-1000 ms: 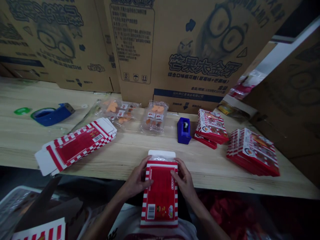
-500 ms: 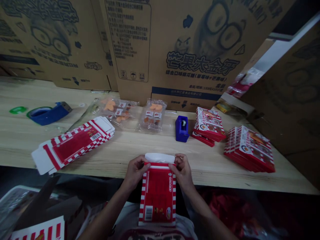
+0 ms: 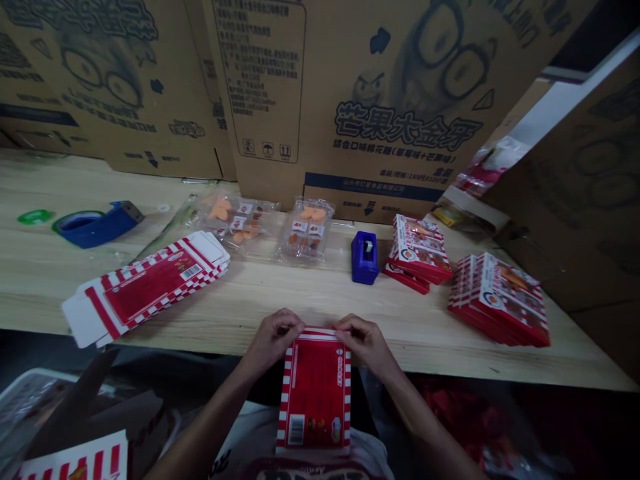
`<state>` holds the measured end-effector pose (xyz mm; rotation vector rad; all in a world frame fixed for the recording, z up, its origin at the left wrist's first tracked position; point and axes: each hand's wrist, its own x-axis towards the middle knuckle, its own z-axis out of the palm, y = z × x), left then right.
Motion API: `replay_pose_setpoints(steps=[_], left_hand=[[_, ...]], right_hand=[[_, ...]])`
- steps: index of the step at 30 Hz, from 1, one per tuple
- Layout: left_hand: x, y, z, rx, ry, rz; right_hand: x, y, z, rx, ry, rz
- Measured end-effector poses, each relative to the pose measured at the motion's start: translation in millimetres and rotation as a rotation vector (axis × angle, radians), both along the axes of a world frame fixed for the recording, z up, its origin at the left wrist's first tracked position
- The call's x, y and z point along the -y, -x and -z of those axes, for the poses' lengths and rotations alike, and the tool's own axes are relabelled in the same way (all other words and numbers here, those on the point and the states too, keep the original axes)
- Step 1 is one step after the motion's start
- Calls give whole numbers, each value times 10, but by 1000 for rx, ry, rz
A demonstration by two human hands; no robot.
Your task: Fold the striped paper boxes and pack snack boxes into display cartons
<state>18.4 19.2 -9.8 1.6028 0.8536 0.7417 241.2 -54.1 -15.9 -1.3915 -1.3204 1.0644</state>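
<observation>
A red box with white-striped edges (image 3: pixel 316 390) stands at the table's front edge, its barcode side facing up toward me. My left hand (image 3: pixel 274 337) pinches its top left corner between thumb and fingers. At the top right corner, my right hand (image 3: pixel 367 341) grips it the same way. The top end of the box now shows a red-and-white striped edge between my hands. What is inside the box is hidden.
Flat unfolded boxes (image 3: pixel 155 283) lie stacked on the left, near a blue tape dispenser (image 3: pixel 97 225). Clear candy packets (image 3: pixel 306 230) and a small purple tape dispenser (image 3: pixel 365 258) sit farther back. Filled boxes (image 3: pixel 505 300) are piled right. Large cartons (image 3: pixel 270 87) wall the back.
The white flap that stuck up from the box's top end has been folded down out of sight. Both hands have closed in over that edge.
</observation>
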Motion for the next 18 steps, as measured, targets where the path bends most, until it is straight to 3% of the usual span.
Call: replay_pose_setpoints(steps=[10, 18], left_hand=[[-205, -80, -102, 58, 224, -1], [-155, 6, -50, 52, 67, 67]], right_hand=[[-273, -55, -187, 74, 63, -10], [-118, -17, -117, -25, -3, -26]])
